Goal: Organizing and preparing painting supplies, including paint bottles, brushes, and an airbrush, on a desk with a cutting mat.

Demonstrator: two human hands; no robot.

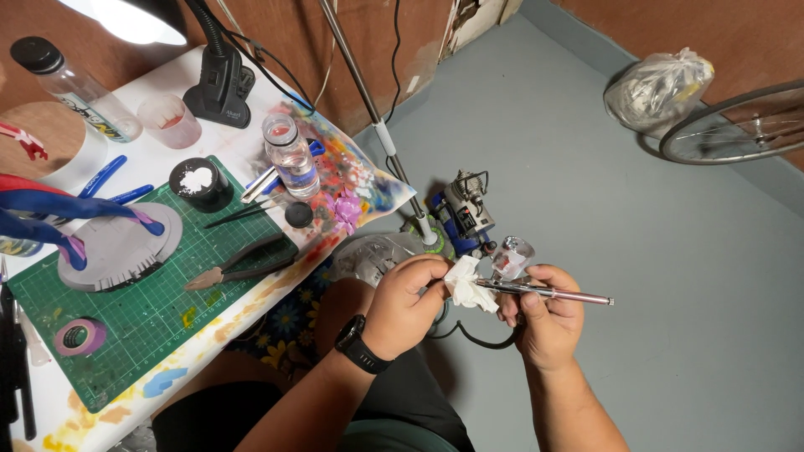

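Observation:
My right hand (544,322) grips a slim metal airbrush (557,292) with a clear cup (512,256) on top, its tip pointing right. My left hand (408,303), with a black watch on the wrist, pinches a crumpled white tissue (466,287) against the rear end of the airbrush. A black hose (481,339) hangs below the airbrush. Both hands hover over my lap, above the grey floor.
On the left is a paint-stained table with a green cutting mat (159,314), pliers (239,264), a purple tape roll (79,336), a clear bottle (291,155), a black jar (199,182) and a clamp lamp (219,84). A small compressor (465,213), a plastic bag (657,88) and a bicycle wheel (737,125) sit on the floor.

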